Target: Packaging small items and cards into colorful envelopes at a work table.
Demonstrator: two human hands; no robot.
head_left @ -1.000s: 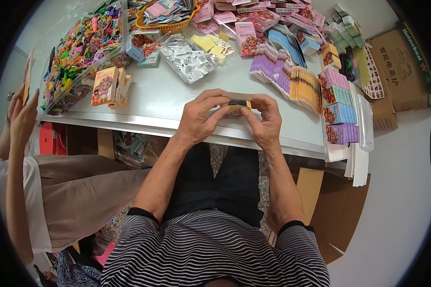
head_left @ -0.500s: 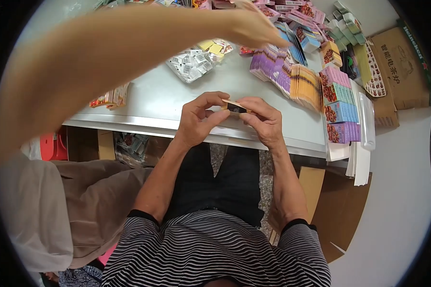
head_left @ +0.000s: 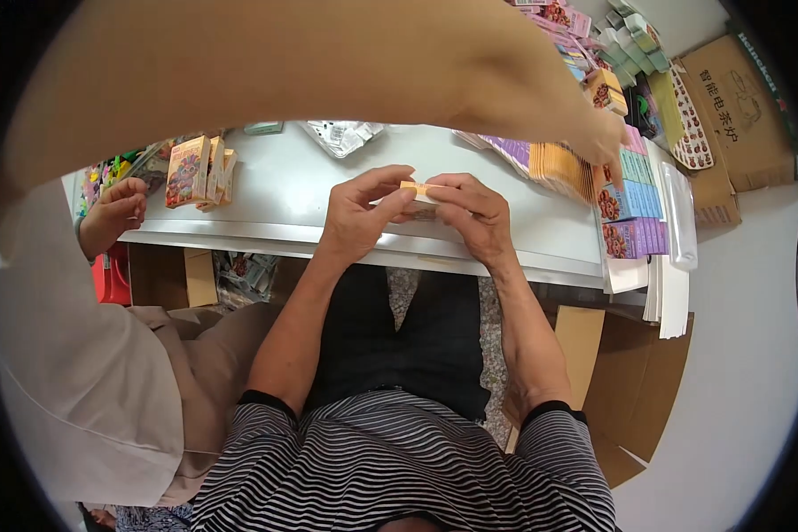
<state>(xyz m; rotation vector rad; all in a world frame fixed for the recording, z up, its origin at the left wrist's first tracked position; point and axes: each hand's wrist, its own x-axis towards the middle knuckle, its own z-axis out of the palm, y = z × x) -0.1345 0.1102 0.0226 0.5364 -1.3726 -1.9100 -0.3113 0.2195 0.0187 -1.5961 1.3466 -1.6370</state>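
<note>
**Co-worker's arm blocks the far tabletop**

Co-worker's bare arm [head_left: 328,62] spans the top, hiding most far stock. White tabletop [head_left: 284,191] carries purple and orange packet stacks [head_left: 550,164], colourful boxes [head_left: 195,170]. Left hand [head_left: 359,217] and right hand [head_left: 474,217] both pinch a small orange packet [head_left: 417,189] above the near edge.

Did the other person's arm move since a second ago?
Yes. The co-worker's arm has swung from the left across the white table, its hand now above the right-hand card stacks.

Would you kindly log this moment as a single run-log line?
left hand: holds small orange box | right hand: holds same box | place: above white table edge | nearby: co-worker's arm reaching across
</note>
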